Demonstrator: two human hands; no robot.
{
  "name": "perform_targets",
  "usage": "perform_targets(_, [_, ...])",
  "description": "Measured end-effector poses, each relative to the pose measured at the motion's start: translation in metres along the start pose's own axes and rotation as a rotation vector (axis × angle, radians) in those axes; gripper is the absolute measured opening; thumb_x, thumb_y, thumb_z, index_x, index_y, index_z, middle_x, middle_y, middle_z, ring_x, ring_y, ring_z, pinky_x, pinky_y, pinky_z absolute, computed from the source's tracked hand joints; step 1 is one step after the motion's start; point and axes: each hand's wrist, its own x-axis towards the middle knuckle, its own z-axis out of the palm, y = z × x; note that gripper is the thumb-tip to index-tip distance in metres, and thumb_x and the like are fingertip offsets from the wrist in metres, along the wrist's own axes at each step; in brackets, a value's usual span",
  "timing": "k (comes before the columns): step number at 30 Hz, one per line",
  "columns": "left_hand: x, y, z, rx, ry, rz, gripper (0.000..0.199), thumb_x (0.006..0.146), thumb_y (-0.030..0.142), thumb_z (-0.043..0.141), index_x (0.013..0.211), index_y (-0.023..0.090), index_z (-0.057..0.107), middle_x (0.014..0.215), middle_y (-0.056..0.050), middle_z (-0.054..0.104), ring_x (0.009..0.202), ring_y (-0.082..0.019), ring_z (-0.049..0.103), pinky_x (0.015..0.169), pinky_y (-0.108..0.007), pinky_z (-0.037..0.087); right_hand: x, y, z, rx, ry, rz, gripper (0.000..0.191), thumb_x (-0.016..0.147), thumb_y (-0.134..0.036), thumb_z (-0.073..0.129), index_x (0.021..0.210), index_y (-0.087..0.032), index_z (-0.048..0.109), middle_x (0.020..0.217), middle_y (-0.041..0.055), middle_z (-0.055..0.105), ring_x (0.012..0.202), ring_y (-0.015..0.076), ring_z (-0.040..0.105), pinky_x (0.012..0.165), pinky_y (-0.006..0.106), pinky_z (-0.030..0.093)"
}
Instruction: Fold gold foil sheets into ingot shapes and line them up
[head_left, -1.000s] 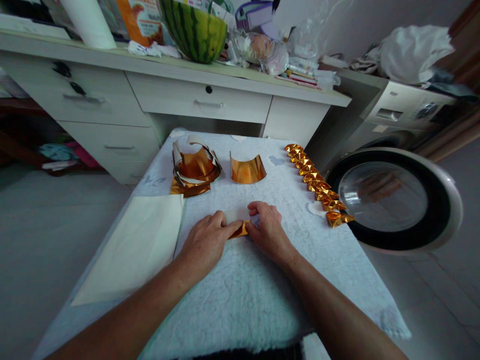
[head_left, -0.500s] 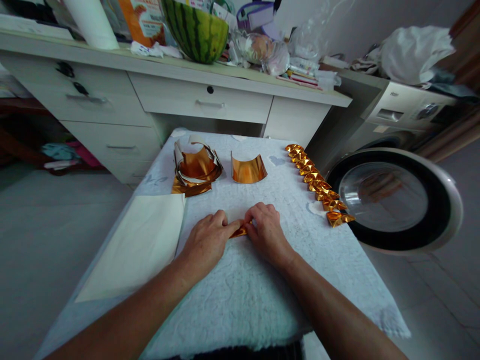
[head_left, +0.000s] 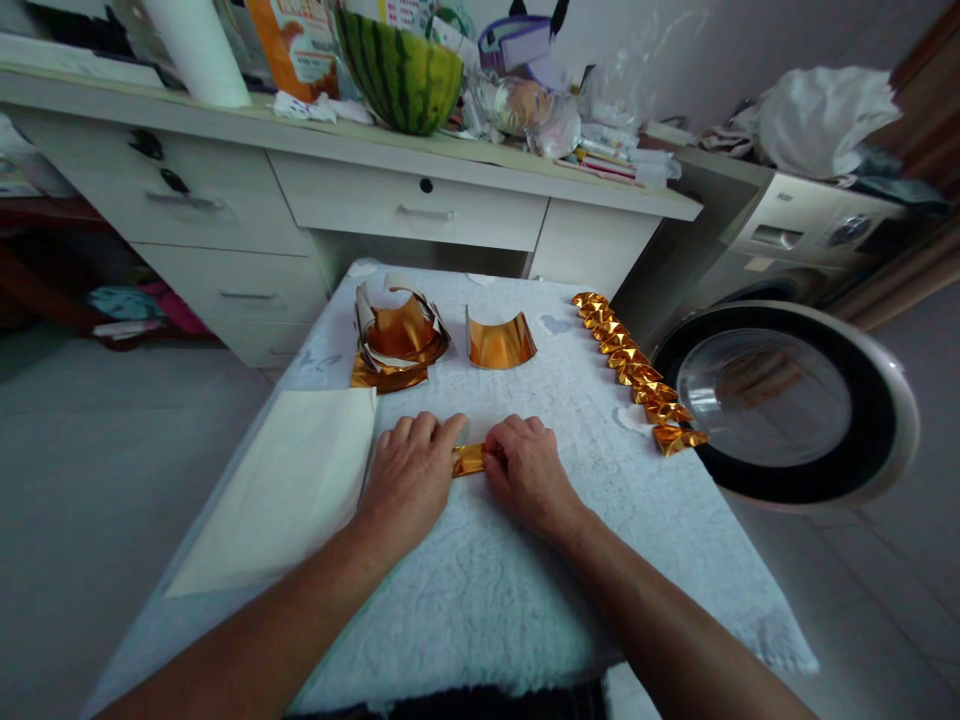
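A narrow folded strip of gold foil paper lies on the cloth-covered table, spanning the gap between my hands. My left hand has its fingers closed at the strip's left end, thumb along the near edge of it. At the right end, my right hand pinches the strip between thumb and curled fingers. Beyond them a single curved gold foil sheet stands by itself. Left of that sits a stack of curled gold foil sheets. Several folded gold foil pieces form a slanting row on the right.
A pale paper sheet covers the table's left side. Behind stands a white desk bearing a cut watermelon, bags and a paper roll. To the right, the open washing machine door reaches close to the table edge.
My left hand has shifted slightly left and its index finger has drawn back from the strip. More of the gold strip now shows, flatter and wider, between my hands.
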Motion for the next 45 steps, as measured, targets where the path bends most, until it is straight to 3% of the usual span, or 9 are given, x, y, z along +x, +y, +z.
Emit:
perform_targets(4, [-0.003, -0.001, -0.004, 0.027, 0.033, -0.069, 0.034, 0.091, 0.023, 0.054, 0.126, 0.024, 0.053, 0.104, -0.007, 0.056, 0.096, -0.028, 0.047, 0.077, -0.039, 0.034, -0.002, -0.006, 0.002, -0.055, 0.022, 0.009, 0.012, 0.088, -0.032, 0.058, 0.087, -0.02, 0.057, 0.093, 0.0043, 0.059, 0.089, 0.0216, 0.047, 0.077, 0.034, 0.031])
perform_targets(7, [-0.004, -0.003, -0.007, 0.026, 0.006, -0.084, 0.016, 0.093, 0.019, 0.048, 0.103, 0.022, 0.06, 0.098, -0.007, 0.056, 0.095, -0.027, 0.046, 0.075, -0.039, 0.032, -0.003, -0.009, 0.004, -0.096, 0.035, 0.023, 0.018, 0.088, -0.038, 0.058, 0.089, -0.02, 0.056, 0.094, 0.0049, 0.058, 0.091, 0.0226, 0.047, 0.078, 0.036, 0.032])
perform_targets(10, [-0.004, -0.006, -0.009, 0.015, -0.022, -0.061, 0.015, 0.092, 0.017, 0.045, 0.09, 0.021, 0.059, 0.095, -0.007, 0.056, 0.092, -0.027, 0.045, 0.074, -0.038, 0.03, -0.002, -0.012, 0.004, -0.133, 0.03, 0.039, 0.023, 0.087, -0.042, 0.059, 0.088, -0.02, 0.055, 0.094, 0.0055, 0.058, 0.09, 0.0235, 0.047, 0.078, 0.037, 0.033])
perform_targets(17, [-0.007, -0.013, -0.013, -0.131, -0.086, 0.037, 0.017, 0.09, 0.018, 0.044, 0.092, 0.024, 0.059, 0.096, -0.004, 0.057, 0.095, -0.024, 0.045, 0.081, -0.04, 0.03, 0.0, -0.016, 0.006, -0.173, 0.033, 0.056, 0.032, 0.084, -0.051, 0.061, 0.088, -0.02, 0.055, 0.095, 0.0074, 0.059, 0.092, 0.0265, 0.048, 0.079, 0.04, 0.035])
perform_targets(26, [-0.008, -0.017, -0.012, -0.163, -0.133, 0.027, 0.014, 0.091, 0.024, 0.044, 0.097, 0.023, 0.057, 0.102, -0.005, 0.054, 0.098, -0.025, 0.045, 0.085, -0.041, 0.03, 0.001, -0.019, 0.008, -0.205, 0.029, 0.066, 0.043, 0.085, -0.063, 0.052, 0.09, -0.02, 0.056, 0.095, 0.01, 0.058, 0.092, 0.0286, 0.048, 0.079, 0.043, 0.036])
perform_targets(32, [-0.01, -0.023, -0.013, -0.199, -0.17, 0.079, 0.024, 0.086, 0.012, 0.041, 0.101, 0.024, 0.056, 0.105, -0.005, 0.054, 0.101, -0.024, 0.045, 0.086, -0.04, 0.031, 0.0, -0.015, 0.006, -0.174, 0.013, 0.059, 0.037, 0.082, -0.055, 0.062, 0.092, -0.02, 0.056, 0.097, 0.0086, 0.057, 0.093, 0.0271, 0.048, 0.08, 0.041, 0.036])
perform_targets(39, [-0.012, -0.028, -0.013, -0.242, -0.172, 0.106, 0.025, 0.088, 0.013, 0.041, 0.103, 0.027, 0.057, 0.107, -0.003, 0.055, 0.102, -0.023, 0.045, 0.087, -0.04, 0.03, -0.004, 0.003, 0.0, -0.137, -0.002, 0.078, 0.023, 0.083, -0.042, 0.064, 0.094, -0.023, 0.058, 0.098, 0.0072, 0.055, 0.094, 0.0263, 0.047, 0.08, 0.039, 0.035])
perform_targets(45, [-0.012, -0.029, -0.012, -0.257, -0.162, 0.104, 0.025, 0.089, 0.014, 0.042, 0.103, 0.028, 0.058, 0.108, -0.002, 0.055, 0.103, -0.023, 0.046, 0.087, -0.039, 0.03, -0.004, 0.022, -0.009, -0.128, -0.022, 0.129, 0.026, 0.081, -0.039, 0.068, 0.102, -0.025, 0.061, 0.106, 0.0078, 0.054, 0.097, 0.0269, 0.047, 0.079, 0.038, 0.034])
